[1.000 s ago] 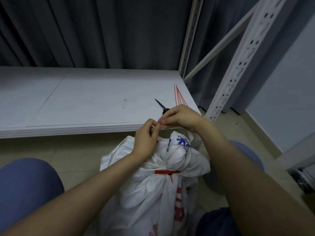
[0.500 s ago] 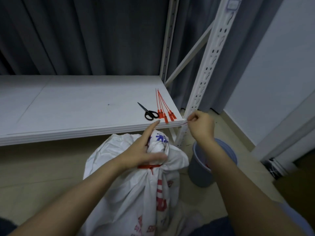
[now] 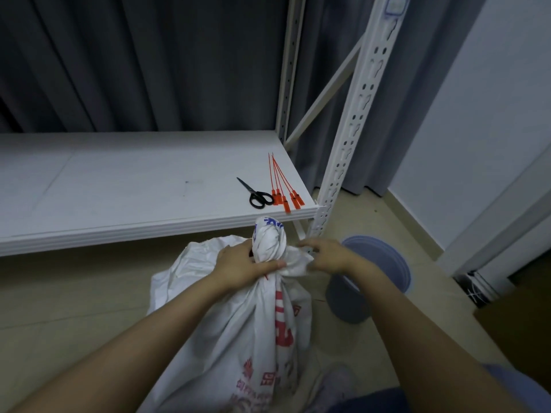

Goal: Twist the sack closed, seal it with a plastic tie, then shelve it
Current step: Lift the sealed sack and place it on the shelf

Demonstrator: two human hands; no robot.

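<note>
With the sack upright on the floor at 6 o'clock below the shelf, the left hand clamps its twisted neck to hold the closure, while the right hand apparently pinches loose fabric for lifting.

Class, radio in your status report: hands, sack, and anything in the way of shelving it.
Left hand gripping the sack neck; right hand at the neck, grip unclear. Sack on floor, not shelved. Scissors and spare red ties on shelf near its right end.
</note>
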